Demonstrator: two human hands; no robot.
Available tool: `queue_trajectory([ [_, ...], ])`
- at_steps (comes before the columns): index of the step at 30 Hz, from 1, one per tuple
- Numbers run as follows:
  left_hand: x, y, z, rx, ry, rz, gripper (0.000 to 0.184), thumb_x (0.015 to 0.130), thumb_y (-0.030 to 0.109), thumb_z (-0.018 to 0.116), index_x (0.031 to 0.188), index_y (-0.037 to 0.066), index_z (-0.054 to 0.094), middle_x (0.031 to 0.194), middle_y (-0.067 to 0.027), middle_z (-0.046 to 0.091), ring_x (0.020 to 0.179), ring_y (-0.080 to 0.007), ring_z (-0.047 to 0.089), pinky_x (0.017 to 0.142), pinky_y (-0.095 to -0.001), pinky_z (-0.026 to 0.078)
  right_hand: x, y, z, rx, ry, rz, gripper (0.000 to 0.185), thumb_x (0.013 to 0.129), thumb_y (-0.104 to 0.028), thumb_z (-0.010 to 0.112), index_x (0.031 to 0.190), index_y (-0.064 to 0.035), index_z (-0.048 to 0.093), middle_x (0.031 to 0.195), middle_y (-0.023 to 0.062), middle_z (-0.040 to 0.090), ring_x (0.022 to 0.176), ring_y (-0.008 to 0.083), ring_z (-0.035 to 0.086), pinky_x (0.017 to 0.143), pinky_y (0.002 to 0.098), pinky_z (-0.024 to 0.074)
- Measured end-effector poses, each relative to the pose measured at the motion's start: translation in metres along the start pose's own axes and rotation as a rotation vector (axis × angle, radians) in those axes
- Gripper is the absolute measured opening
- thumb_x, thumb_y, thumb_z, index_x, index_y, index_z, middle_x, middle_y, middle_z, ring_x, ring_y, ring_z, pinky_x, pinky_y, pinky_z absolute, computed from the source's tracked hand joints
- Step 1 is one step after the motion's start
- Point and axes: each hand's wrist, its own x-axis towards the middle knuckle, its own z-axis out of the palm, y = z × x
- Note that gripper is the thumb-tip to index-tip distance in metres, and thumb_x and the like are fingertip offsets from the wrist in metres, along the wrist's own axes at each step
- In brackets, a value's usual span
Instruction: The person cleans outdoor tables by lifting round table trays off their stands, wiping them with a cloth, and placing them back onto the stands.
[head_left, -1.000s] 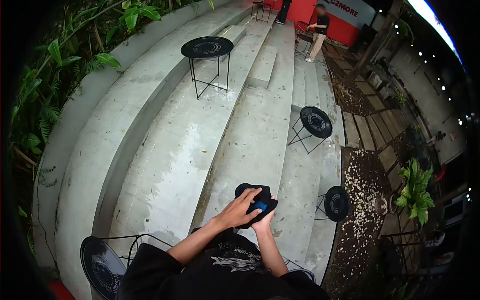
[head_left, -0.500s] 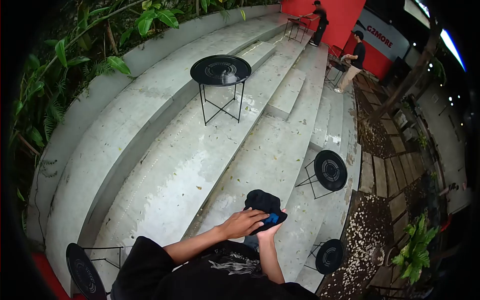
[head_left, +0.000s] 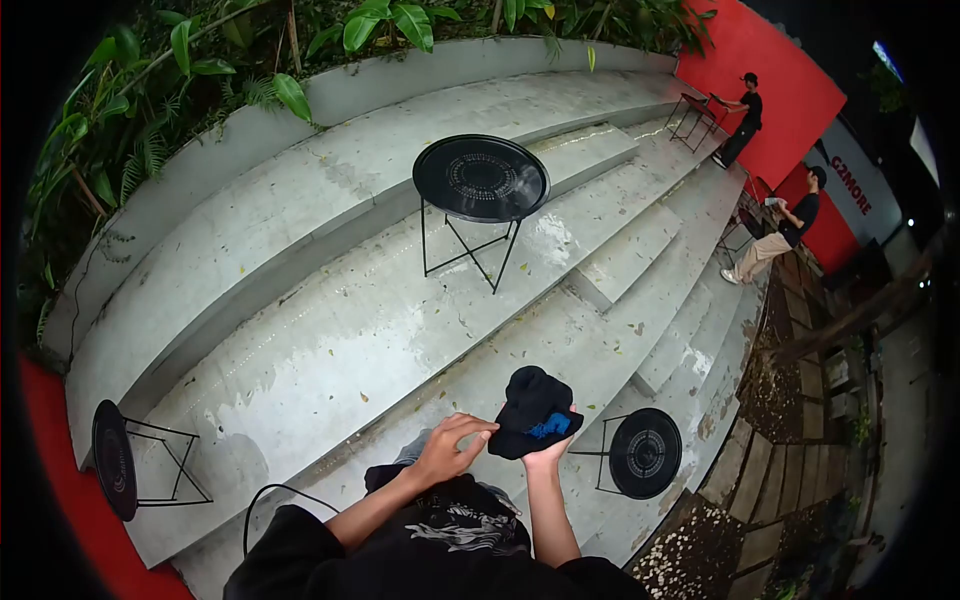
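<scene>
A soft black cap (head_left: 535, 395) with a blue patch (head_left: 549, 427) is in front of my chest. My right hand (head_left: 548, 455) holds it from below, its palm and fingers mostly hidden under the fabric. My left hand (head_left: 455, 446) is beside the cap's left edge, index finger stretched out and its tip at the edge, the other fingers loosely bent. Beyond the cap, a round black tray table (head_left: 482, 178) stands on a concrete step.
Wide curved concrete steps (head_left: 300, 345) run up and away. More black tables are at the left (head_left: 115, 460) and right (head_left: 645, 453). One person (head_left: 745, 118) leans over a far table; another (head_left: 795, 220) holds something pale. Plants (head_left: 230, 70) line the upper wall.
My left hand has drawn back left from over the cap to its edge, baring more of the blue patch. My view has turned, and the person at the right has bent forward.
</scene>
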Motion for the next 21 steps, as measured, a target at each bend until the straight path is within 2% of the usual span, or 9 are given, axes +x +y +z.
queue_trajectory([
  [3, 0.046, -0.031, 0.02, -0.511, 0.239, -0.564, 0.037, 0.092, 0.017, 0.073, 0.127, 0.008, 0.062, 0.119, -0.0088, 0.068, 0.103, -0.0185, 0.065, 0.091, -0.034, 0.052, 0.043, -0.004, 0.009, -0.046, 0.059, 0.054, 0.063, 0.094, -0.057, 0.048, 0.14, -0.0153, 0.053, 0.142, 0.009, 0.055, 0.127, 0.0338, 0.053, 0.109, 0.0587, 0.0382],
  [4, 0.063, -0.043, 0.021, -0.607, 0.232, -0.519, 0.039, 0.088, 0.014, 0.077, 0.123, 0.003, 0.063, 0.112, -0.0082, 0.067, 0.103, -0.0147, 0.063, 0.088, -0.0303, 0.053, 0.059, -0.004, 0.007, -0.085, 0.057, 0.063, 0.063, 0.094, -0.058, 0.047, 0.141, -0.015, 0.053, 0.143, 0.0093, 0.055, 0.127, 0.0342, 0.053, 0.109, 0.0583, 0.038],
  [7, 0.109, -0.081, 0.016, -0.638, 0.17, -0.526, 0.038, 0.086, 0.011, 0.078, 0.119, -0.001, 0.063, 0.105, -0.0068, 0.066, 0.097, -0.0131, 0.064, 0.087, -0.029, 0.054, 0.126, 0.002, 0.005, -0.134, 0.03, 0.101, 0.066, 0.095, -0.059, 0.046, 0.142, -0.014, 0.052, 0.143, 0.0103, 0.054, 0.127, 0.0356, 0.053, 0.11, 0.0572, 0.0379],
  [8, 0.13, -0.083, 0.004, -0.683, 0.149, -0.598, 0.033, 0.085, 0.008, 0.079, 0.113, -0.003, 0.064, 0.099, -0.0055, 0.065, 0.09, -0.0113, 0.064, 0.083, -0.0277, 0.055, 0.144, 0.0, 0.007, -0.113, 0.033, 0.133, 0.066, 0.095, -0.06, 0.045, 0.142, -0.0136, 0.051, 0.143, 0.0105, 0.054, 0.127, 0.0361, 0.053, 0.11, 0.0568, 0.0381],
  [11, 0.186, -0.112, -0.008, -0.614, 0.123, -0.659, 0.026, 0.084, 0.007, 0.08, 0.104, 0.0, 0.065, 0.09, 0.0002, 0.064, 0.08, -0.0061, 0.061, 0.078, -0.0234, 0.053, 0.189, -0.011, 0.027, -0.107, -0.061, 0.194, 0.068, 0.095, -0.061, 0.044, 0.143, -0.0124, 0.05, 0.143, 0.0118, 0.054, 0.127, 0.0369, 0.052, 0.109, 0.0564, 0.0383],
  [13, 0.225, -0.131, -0.009, -0.523, 0.129, -0.552, 0.024, 0.083, 0.01, 0.082, 0.098, 0.002, 0.065, 0.088, 0.0, 0.063, 0.075, -0.0063, 0.059, 0.076, -0.0226, 0.052, 0.223, -0.01, 0.06, -0.083, -0.099, 0.164, 0.068, 0.095, -0.061, 0.044, 0.142, -0.0116, 0.05, 0.142, 0.012, 0.054, 0.127, 0.0357, 0.052, 0.109, 0.0547, 0.0388],
  [14, 0.246, -0.132, -0.015, -0.418, 0.127, -0.554, 0.024, 0.081, 0.012, 0.083, 0.093, 0.003, 0.064, 0.083, -0.0002, 0.061, 0.071, -0.0061, 0.057, 0.071, -0.0222, 0.051, 0.249, -0.007, 0.059, -0.184, 0.065, 0.021, 0.069, 0.094, -0.061, 0.046, 0.14, -0.01, 0.051, 0.141, 0.0114, 0.054, 0.126, 0.0329, 0.053, 0.11, 0.0501, 0.0392],
  [18, 0.31, -0.146, -0.03, -0.34, 0.26, -0.485, 0.031, 0.077, 0.017, 0.085, 0.087, 0.001, 0.061, 0.072, -0.0021, 0.06, 0.064, -0.0078, 0.055, 0.061, -0.0262, 0.048, 0.314, -0.022, 0.068, -0.051, -0.149, 0.187, 0.061, 0.099, -0.052, 0.044, 0.14, -0.0085, 0.051, 0.139, 0.0092, 0.056, 0.128, 0.0301, 0.053, 0.112, 0.0465, 0.0379],
  [21, 0.343, -0.151, -0.035, -0.288, 0.314, -0.56, 0.032, 0.077, 0.018, 0.085, 0.091, 0.002, 0.061, 0.071, -0.0025, 0.059, 0.064, -0.0076, 0.055, 0.06, -0.0266, 0.048, 0.357, -0.015, 0.089, -0.119, 0.017, 0.125, 0.059, 0.099, -0.051, 0.044, 0.138, -0.0081, 0.052, 0.137, 0.0096, 0.058, 0.125, 0.0304, 0.055, 0.11, 0.0475, 0.0401],
])
